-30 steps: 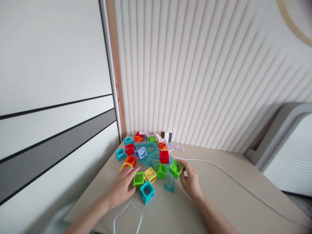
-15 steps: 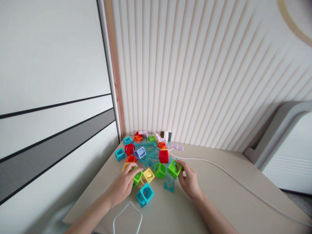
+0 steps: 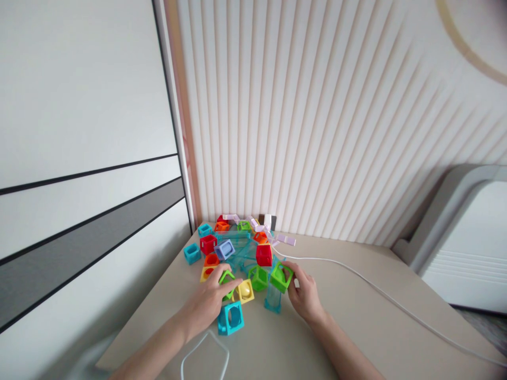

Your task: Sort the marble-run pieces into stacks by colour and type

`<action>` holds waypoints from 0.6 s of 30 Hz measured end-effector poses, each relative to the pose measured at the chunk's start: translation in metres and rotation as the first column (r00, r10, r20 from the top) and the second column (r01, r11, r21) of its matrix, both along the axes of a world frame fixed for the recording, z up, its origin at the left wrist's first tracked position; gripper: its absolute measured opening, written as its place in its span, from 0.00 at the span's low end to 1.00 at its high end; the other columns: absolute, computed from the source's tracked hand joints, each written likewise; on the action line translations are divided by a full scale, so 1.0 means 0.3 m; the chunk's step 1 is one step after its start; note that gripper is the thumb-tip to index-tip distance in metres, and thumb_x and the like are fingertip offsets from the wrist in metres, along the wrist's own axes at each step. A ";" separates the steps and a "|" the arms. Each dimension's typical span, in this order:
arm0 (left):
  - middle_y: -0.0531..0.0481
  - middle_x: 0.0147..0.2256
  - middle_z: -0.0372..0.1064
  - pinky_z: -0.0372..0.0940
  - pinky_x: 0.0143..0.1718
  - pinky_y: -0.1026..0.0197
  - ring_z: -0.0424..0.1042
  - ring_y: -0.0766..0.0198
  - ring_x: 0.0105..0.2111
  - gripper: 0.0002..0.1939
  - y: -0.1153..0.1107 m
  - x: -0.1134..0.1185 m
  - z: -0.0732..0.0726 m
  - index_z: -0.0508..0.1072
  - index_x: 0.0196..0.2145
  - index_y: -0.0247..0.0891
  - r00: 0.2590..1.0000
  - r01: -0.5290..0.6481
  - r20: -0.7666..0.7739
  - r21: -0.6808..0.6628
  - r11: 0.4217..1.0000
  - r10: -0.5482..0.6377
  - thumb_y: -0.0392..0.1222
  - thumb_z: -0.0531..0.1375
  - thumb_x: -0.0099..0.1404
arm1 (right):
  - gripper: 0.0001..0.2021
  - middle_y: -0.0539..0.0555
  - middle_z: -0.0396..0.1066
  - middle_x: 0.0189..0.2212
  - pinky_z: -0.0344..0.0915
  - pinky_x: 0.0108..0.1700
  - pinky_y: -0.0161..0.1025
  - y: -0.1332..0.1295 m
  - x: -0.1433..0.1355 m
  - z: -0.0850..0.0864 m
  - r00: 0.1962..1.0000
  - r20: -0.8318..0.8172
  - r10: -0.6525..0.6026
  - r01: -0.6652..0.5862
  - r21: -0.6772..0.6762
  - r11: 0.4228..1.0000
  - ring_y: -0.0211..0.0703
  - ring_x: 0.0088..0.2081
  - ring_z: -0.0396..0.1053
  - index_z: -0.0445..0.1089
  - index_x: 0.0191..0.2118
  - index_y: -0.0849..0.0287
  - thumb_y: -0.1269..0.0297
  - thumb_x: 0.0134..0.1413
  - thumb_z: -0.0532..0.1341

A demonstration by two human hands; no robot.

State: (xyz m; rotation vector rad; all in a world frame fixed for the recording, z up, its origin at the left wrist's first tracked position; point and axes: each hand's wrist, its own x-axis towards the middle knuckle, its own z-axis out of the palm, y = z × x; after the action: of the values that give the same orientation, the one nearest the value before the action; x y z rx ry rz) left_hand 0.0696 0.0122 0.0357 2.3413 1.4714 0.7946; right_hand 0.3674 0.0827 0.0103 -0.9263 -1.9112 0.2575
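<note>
My left hand [image 3: 208, 298] is closed on a green cube block [image 3: 227, 277] with open round sides. A yellow cube block [image 3: 246, 289] and a blue cube block [image 3: 231, 318] sit right against it; whether all are joined I cannot tell. Between thumb and fingers my right hand [image 3: 304, 293] grips another green cube block [image 3: 281, 266]. Beneath that one stands a clear blue track piece [image 3: 273, 300]. A third green cube [image 3: 259, 278] lies between the hands, with a red cube [image 3: 264, 255] behind it.
Red, orange, blue and purple cubes [image 3: 225, 249] and clear blue track pieces [image 3: 237, 235] are heaped at the table's back left. Purple strips [image 3: 285, 240] lie behind. A white cable [image 3: 356, 269] crosses the table [image 3: 340, 311]; a white loop [image 3: 182, 364] lies in front. The ribbed wall [image 3: 277, 132] rises behind.
The green, yellow and blue blocks at my left hand have turned together, the yellow shifting right and the blue facing more forward. My right hand has barely moved.
</note>
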 end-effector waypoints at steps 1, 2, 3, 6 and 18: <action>0.47 0.55 0.63 0.68 0.56 0.52 0.71 0.58 0.49 0.36 -0.002 0.004 0.001 0.72 0.58 0.55 1.000 -0.003 0.002 -0.007 1.000 0.003 0.22 0.48 0.62 | 0.17 0.52 0.77 0.33 0.73 0.32 0.33 -0.005 0.001 0.006 1.000 -0.005 0.018 -0.018 0.020 1.000 0.40 0.30 0.75 0.67 0.51 0.55 0.74 0.60 0.51; 0.46 0.54 0.62 0.69 0.55 0.52 0.72 0.58 0.49 0.36 -0.003 0.008 0.001 0.73 0.58 0.54 1.000 -0.008 0.003 -0.014 1.000 0.008 0.21 0.47 0.62 | 0.16 0.53 0.77 0.34 0.73 0.33 0.35 -0.014 0.000 0.015 0.999 -0.007 0.052 -0.052 0.050 0.997 0.41 0.32 0.76 0.66 0.51 0.55 0.74 0.60 0.51; 0.45 0.54 0.62 0.69 0.55 0.52 0.72 0.58 0.49 0.35 -0.004 0.012 0.000 0.73 0.57 0.53 1.000 -0.015 0.004 -0.021 1.000 0.015 0.22 0.47 0.63 | 0.16 0.54 0.77 0.36 0.74 0.36 0.37 -0.027 -0.003 0.027 0.995 -0.001 0.104 -0.103 0.077 0.992 0.42 0.34 0.77 0.65 0.51 0.54 0.74 0.61 0.51; 0.44 0.54 0.61 0.70 0.54 0.51 0.73 0.57 0.48 0.34 -0.003 0.023 -0.012 0.73 0.57 0.52 1.000 -0.020 0.017 -0.026 0.999 0.020 0.22 0.47 0.63 | 0.17 0.58 0.77 0.45 0.74 0.48 0.43 -0.083 -0.034 0.080 0.929 0.076 0.362 -0.367 0.071 0.928 0.46 0.47 0.77 0.61 0.53 0.51 0.74 0.61 0.51; 0.46 0.48 0.67 0.71 0.51 0.55 0.74 0.58 0.45 0.30 -0.009 0.031 -0.010 0.76 0.53 0.49 0.995 -0.031 0.089 -0.129 0.991 0.043 0.25 0.49 0.61 | 0.16 0.58 0.73 0.56 0.46 0.71 0.55 -0.178 -0.168 0.143 0.652 0.202 0.731 -0.681 -0.266 0.682 0.45 0.66 0.61 0.62 0.56 0.53 0.72 0.67 0.50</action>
State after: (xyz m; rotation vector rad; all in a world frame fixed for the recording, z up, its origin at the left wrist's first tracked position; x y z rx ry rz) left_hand 0.0789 0.0095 0.0327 2.1610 1.4859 0.7818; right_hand 0.3170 0.0293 0.0533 -0.2555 -2.5079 0.7964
